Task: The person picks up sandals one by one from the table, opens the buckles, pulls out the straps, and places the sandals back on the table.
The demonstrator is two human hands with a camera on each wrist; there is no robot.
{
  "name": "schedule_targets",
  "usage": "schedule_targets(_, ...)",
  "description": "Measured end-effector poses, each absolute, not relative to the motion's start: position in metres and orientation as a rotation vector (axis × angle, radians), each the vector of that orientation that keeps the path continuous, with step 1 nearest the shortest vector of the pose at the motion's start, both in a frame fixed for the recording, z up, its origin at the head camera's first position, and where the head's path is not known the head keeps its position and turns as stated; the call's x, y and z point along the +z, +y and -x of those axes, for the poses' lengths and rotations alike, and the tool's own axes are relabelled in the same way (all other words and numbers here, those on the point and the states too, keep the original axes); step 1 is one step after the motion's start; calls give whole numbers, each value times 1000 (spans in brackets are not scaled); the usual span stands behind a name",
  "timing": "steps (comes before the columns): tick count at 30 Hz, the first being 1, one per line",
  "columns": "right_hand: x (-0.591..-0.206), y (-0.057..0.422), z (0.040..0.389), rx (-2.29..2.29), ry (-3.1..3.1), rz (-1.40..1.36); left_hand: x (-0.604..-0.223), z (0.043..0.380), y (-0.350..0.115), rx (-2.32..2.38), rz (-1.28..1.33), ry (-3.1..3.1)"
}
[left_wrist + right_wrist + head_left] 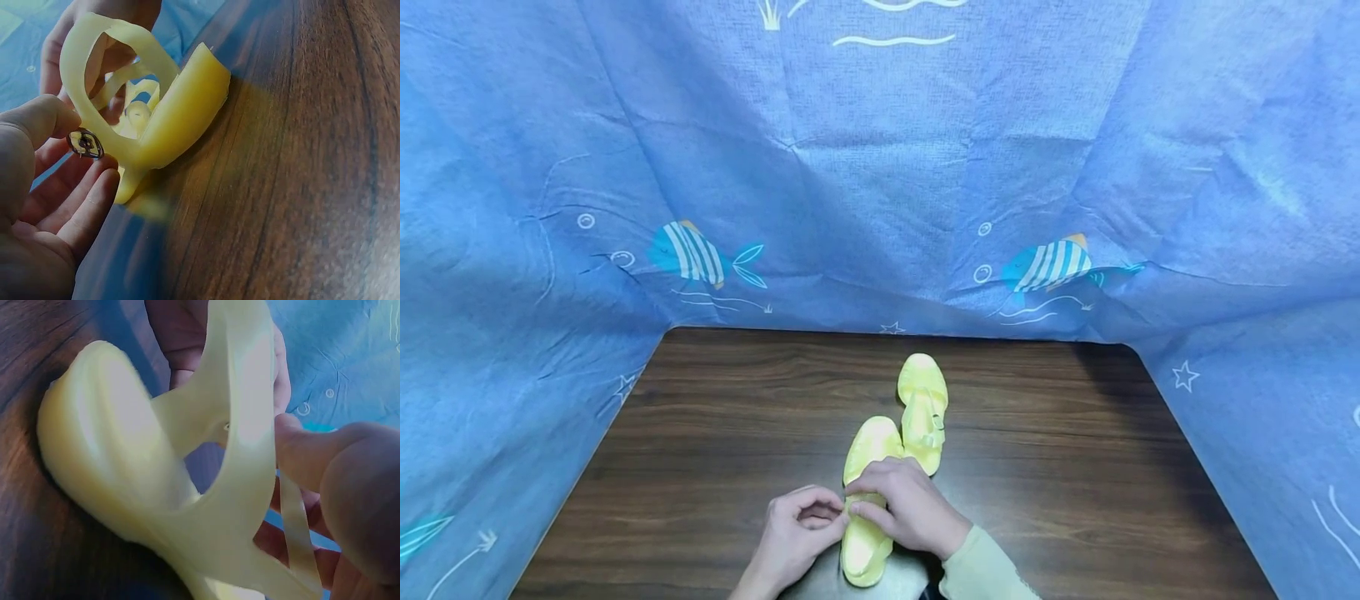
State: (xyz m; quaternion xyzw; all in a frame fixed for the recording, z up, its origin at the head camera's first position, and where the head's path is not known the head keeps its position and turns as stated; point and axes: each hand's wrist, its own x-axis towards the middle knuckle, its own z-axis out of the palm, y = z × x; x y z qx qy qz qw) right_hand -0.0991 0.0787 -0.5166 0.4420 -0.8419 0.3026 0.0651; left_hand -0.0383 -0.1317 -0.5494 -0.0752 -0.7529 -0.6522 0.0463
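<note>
The near yellow shoe [871, 450] lies on the tabletop [737, 417] between the hands, heel toward the person, rounded toe pointing away, long axis running nearly straight out; the left hand [801, 533] pinches its dark-rimmed buckle [85, 144] and the right hand [910, 504] grips a strap between thumb and fingers. Just beyond, to the right, the second yellow shoe [922, 417] points the same way on dark wood grain, with blue fish-printed cloth [880, 167] behind and at both sides.

The brown table [737, 417] bears a far sandal [921, 383] and near sandal [871, 446], seemingly touching.
</note>
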Motion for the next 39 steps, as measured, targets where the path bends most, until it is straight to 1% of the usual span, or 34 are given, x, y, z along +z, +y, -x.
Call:
schedule_targets(3,-515,77,100,889,-2514,-1347,-548,39,-131,-1971,236,-2306)
schedule_targets(10,-520,74,100,1028,-2416,-1389,-550,37,-130,-1997,220,-2279)
schedule_targets(19,-526,74,97,1143,-2434,-1309,-551,37,-130,-1992,239,-2268)
schedule_targets(26,-524,84,105,1230,-2319,-1198,-552,34,-132,-2023,280,-2184)
schedule_targets(33,-521,85,103,1058,-2379,-1344,-554,33,-134,-2016,240,-2219)
schedule_targets(39,-518,79,99,933,-2416,-1413,-556,32,-133,-2035,286,-2188)
